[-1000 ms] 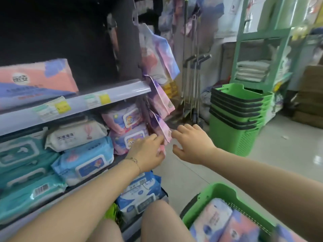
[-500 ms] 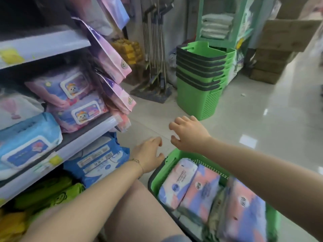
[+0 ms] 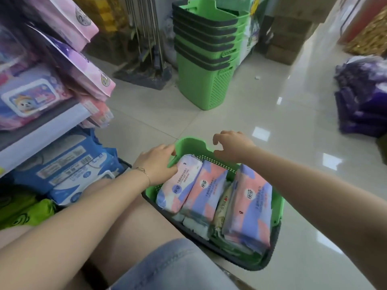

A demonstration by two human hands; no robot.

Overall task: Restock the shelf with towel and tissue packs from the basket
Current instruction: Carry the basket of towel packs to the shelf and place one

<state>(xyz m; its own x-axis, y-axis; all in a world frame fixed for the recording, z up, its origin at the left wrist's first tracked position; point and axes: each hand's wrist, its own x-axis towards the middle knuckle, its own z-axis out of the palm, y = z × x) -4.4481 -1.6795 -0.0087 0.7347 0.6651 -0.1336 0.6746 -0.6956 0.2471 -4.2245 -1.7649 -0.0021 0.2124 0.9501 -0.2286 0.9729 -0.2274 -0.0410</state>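
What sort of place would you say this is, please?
Most likely a small shop aisle: a shelf stocked with wipe packs, a stack of green shopping baskets on the tiled floor, and mops beside them.

The left pack [image 3: 180, 183] in the basket bears a small black "8" near its far end, and the right pack [image 3: 247, 206] bears another "8" on its side. These two and the middle pack [image 3: 204, 189] each carry a round blue logo with white Chinese characters, too blurred to read. The beige pack [image 3: 223, 206] shows a red heart and letters ending "EP". The pink bags [image 3: 69, 19] have a round badge starting with "2".
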